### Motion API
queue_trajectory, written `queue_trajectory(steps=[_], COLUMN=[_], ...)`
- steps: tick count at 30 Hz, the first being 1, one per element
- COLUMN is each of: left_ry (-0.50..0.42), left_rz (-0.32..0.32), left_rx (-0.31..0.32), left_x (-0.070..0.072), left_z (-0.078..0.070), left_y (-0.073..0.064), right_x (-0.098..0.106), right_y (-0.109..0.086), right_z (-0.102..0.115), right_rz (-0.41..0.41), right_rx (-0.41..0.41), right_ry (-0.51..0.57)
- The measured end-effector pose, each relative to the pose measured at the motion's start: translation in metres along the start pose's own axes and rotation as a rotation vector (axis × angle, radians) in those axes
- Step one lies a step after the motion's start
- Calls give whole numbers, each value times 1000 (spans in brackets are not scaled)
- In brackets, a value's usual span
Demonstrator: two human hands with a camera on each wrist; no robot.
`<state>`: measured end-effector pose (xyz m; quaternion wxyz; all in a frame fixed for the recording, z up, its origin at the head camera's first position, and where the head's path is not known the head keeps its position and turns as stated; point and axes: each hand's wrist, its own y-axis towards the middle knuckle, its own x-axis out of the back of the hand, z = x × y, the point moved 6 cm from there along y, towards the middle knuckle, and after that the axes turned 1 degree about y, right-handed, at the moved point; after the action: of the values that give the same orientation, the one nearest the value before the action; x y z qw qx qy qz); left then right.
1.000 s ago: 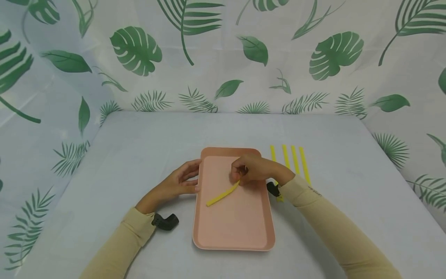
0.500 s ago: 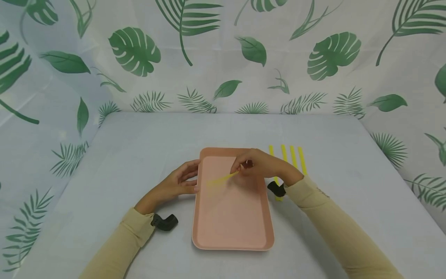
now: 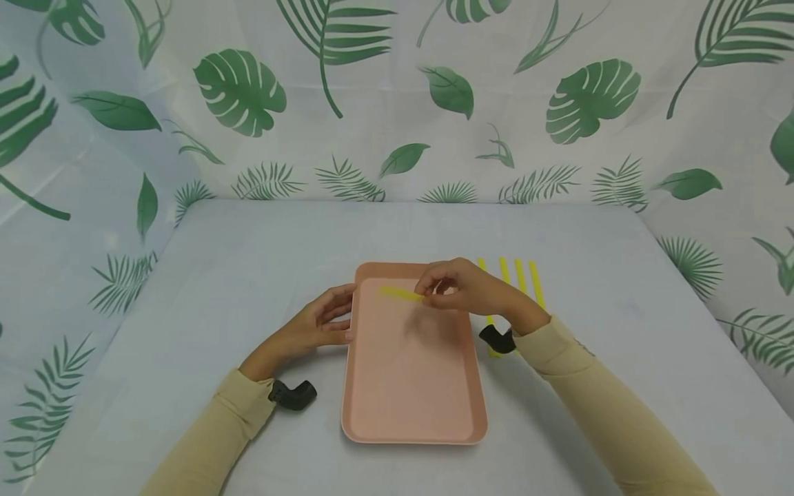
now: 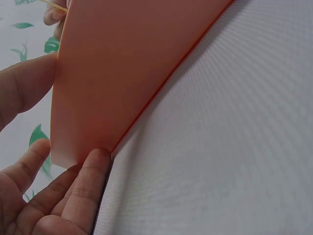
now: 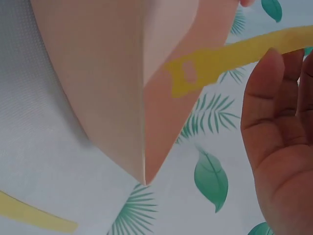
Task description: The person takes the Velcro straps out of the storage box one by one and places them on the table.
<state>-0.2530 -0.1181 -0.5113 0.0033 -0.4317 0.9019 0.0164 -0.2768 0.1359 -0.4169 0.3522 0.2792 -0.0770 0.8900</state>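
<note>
A pink tray (image 3: 409,393) lies lengthwise before me on the table. At its left rim rests my left hand (image 3: 308,331), thumb and fingers fairly straight; the left wrist view has the fingertips (image 4: 95,159) against the tray's outer side. Above the tray's upper right part, my right hand (image 3: 469,289) pinches a yellow hook-and-loop cable tie (image 3: 400,294) between thumb and fingers. The tie points left, raised off the tray. Its slotted, wider end (image 5: 188,73) shows plainly in the right wrist view.
Several more yellow ties (image 3: 537,282) lie side by side on the white cloth, right of the tray, partly covered by the right hand and wrist. Black wrist cameras (image 3: 293,395) sit at both cuffs. A leaf-printed curtain (image 3: 372,103) stands behind the table.
The right hand has lifted the tie, whose free end lay on the tray, and moved slightly up and right. The left hand has stayed on the rim.
</note>
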Motion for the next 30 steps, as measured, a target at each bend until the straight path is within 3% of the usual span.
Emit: queue_trajectory(steps=[10,25,30], left_ry=[-6,0,9], left_rz=[5,8,6], left_rx=[-10,-17,-17], left_x=[-1,-2,-2], left_z=[0,0,1], left_y=[0,1,0], right_x=[1,12,17], right_y=[-8,-31,-43], right_z=[5,-3,-9], right_rz=[-28,-144,-162], right_rx=[33,-18,-85], right_ry=[104,156,178])
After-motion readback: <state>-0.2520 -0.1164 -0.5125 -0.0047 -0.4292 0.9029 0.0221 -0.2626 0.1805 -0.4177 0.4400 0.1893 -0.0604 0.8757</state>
